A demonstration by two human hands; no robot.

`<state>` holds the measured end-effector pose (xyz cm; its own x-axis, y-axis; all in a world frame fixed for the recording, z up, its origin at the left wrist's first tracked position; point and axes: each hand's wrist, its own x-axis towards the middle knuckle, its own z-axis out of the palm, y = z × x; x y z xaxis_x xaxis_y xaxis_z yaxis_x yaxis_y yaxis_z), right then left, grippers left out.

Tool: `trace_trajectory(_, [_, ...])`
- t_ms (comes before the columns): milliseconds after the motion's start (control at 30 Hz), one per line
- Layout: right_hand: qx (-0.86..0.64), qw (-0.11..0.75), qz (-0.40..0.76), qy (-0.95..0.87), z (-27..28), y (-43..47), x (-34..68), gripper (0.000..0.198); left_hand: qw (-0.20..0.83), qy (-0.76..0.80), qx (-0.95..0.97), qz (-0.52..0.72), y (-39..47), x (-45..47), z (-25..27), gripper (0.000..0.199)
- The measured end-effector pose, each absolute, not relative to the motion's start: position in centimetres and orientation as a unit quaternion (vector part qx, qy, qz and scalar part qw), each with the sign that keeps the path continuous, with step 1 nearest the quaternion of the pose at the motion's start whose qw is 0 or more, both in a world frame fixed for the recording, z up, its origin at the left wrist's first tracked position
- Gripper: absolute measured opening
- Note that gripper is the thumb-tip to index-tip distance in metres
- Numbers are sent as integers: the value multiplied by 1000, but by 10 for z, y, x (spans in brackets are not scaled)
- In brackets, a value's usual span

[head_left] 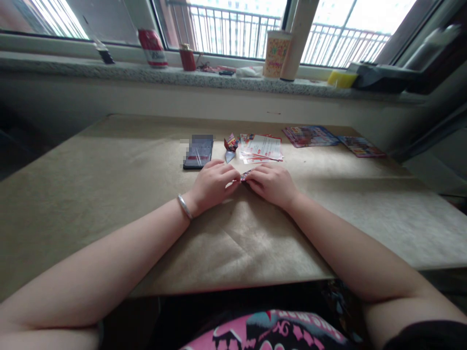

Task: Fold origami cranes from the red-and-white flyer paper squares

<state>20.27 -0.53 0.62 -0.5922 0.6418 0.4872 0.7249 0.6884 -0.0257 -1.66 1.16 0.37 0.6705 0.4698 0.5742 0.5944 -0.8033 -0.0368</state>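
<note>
My left hand [216, 183], with a silver bangle [185, 206] at the wrist, and my right hand [273, 183] meet over the table. Between their fingertips they pinch a small colourful folded piece [245, 175], mostly hidden by the fingers; it looks like printed paper or card. Just beyond them stands a folded paper piece [231, 144], red and dark with a pale pointed end. Right of that, several white printed cards with red edges [261, 147] lie in a loose pile. A phone [199, 152] rests beyond my left hand.
Colourful picture cards [310, 136] and another stack of cards [361, 146] lie at the table's back right. On the windowsill [120, 73] stand a red can [152, 47], a red bottle [187, 58], a patterned paper cup [276, 54] and a yellow object [342, 78]. The table [91, 194] reaches the wall.
</note>
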Motion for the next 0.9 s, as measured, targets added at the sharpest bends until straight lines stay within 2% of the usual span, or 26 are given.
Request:
trace_trajectory(467, [-427,295,-44,-854,6,-4,213,16,113,-302,-898,-301,12,-22,4,18])
trace_trajectory(900, [-439,326,-62,-835,7,-1,221,14,110,-321,-884,-321,15,-29,6,14])
